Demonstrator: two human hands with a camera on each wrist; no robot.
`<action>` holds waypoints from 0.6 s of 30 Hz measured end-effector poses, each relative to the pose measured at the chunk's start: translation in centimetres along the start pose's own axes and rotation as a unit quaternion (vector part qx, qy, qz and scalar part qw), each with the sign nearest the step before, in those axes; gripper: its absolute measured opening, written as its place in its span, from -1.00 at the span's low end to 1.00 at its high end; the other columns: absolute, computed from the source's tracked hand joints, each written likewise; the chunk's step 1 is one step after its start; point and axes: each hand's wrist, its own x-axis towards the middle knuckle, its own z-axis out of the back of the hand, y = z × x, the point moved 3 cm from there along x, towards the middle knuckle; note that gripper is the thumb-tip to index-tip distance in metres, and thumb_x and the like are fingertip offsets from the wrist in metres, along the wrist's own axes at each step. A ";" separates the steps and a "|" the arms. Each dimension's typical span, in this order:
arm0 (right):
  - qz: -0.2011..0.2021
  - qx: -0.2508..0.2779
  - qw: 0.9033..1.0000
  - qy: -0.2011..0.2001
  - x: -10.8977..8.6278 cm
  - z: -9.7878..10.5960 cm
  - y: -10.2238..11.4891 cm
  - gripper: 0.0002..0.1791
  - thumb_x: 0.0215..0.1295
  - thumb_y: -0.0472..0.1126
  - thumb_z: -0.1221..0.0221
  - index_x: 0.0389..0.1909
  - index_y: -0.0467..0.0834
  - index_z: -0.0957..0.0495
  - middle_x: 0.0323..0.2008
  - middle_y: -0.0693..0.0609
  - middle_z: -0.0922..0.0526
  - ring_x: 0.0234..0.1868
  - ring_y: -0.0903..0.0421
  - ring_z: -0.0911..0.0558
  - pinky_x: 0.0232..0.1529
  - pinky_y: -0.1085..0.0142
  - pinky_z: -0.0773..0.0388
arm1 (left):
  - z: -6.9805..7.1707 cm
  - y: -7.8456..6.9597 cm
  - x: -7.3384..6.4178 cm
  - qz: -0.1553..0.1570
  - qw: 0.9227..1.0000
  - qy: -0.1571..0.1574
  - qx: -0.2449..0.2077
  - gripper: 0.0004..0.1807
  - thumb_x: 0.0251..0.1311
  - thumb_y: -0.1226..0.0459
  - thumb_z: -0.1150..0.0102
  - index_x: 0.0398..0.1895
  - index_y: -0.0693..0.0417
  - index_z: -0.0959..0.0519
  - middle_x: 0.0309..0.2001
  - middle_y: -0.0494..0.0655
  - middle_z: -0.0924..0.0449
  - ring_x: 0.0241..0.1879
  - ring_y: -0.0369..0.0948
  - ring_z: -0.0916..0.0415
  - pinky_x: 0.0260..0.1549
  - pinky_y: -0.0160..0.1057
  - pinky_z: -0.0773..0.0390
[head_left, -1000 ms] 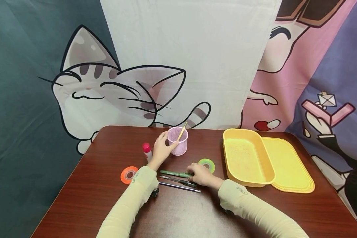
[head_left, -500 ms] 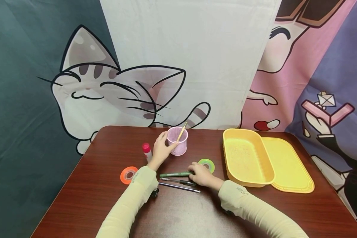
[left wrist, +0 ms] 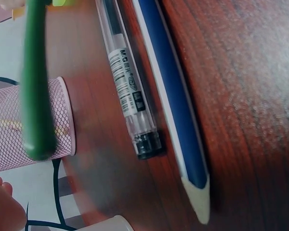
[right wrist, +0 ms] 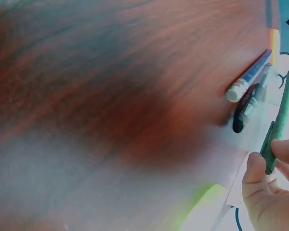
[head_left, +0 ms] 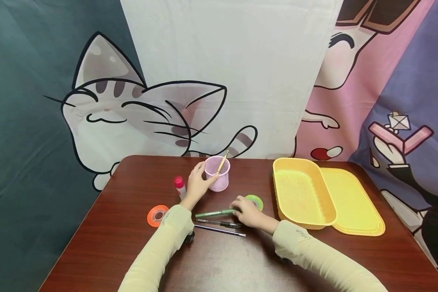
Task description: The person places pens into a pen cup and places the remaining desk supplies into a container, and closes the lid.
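My left hand (head_left: pixel 197 182) holds the pink mesh pen cup (head_left: pixel 222 184) from its left side, with the thumb across the front. A slim yellow stick, like a pencil, (head_left: pixel 223 162) leans in the cup. Between thumb and fingers, my right hand (head_left: pixel 249 212) pinches a green pen (right wrist: pixel 282 108) by its clip end; the barrel points left and is lifted off the table in the wrist views. Beneath it lie a clear-barrelled black gel pen (left wrist: pixel 127 82) and a blue-and-white pencil (left wrist: pixel 176 91), side by side on the wood.
A red-capped glue stick (head_left: pixel 180 185) stands by my left wrist, and an orange tape roll (head_left: pixel 154 221) lies left of the sleeve. A green tape roll (head_left: pixel 257 201) sits behind my right hand. To the right, a yellow tub (head_left: pixel 325 202) overlaps its lid (head_left: pixel 365 211).
The green pen has come up off the table in my right hand, which has shifted slightly. My left hand stays at the cup.
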 end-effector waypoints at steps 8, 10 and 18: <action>0.029 0.022 0.999 -0.002 0.0 1.6 0.4 -0.90 -0.02 -0.40 -0.17 -0.48 -0.14 -0.55 -0.48 0.07 -0.43 -0.45 0.22 -0.42 -0.42 0.45 -0.38 | 0.0 0.0 0.0 -0.003 1.000 0.001 -0.008 -0.19 -0.10 -0.03 -0.25 0.22 0.16 -0.26 0.20 0.00 -0.27 0.21 -0.03 -0.19 0.18 -0.03 -0.20; 0.026 0.023 0.999 -0.003 -0.1 2.0 0.4 -0.89 -0.01 -0.40 -0.16 -0.47 -0.14 -0.55 -0.47 0.08 -0.43 -0.44 0.23 -0.42 -0.41 0.45 -0.38 | 0.1 0.0 -0.1 -0.004 1.000 -0.002 -0.009 -0.18 -0.11 -0.02 -0.26 0.22 0.17 -0.27 0.20 0.01 -0.28 0.20 -0.02 -0.20 0.18 -0.03 -0.20; 0.039 0.025 0.999 -0.021 0.0 4.1 0.3 -0.88 -0.01 -0.41 -0.16 -0.45 -0.15 -0.56 -0.47 0.07 -0.45 -0.45 0.23 -0.42 -0.41 0.44 -0.38 | 0.1 -0.2 -0.1 -0.013 1.000 -0.008 -0.008 -0.19 -0.12 0.02 -0.27 0.21 0.21 -0.27 0.19 0.04 -0.29 0.20 -0.01 -0.21 0.18 -0.03 -0.21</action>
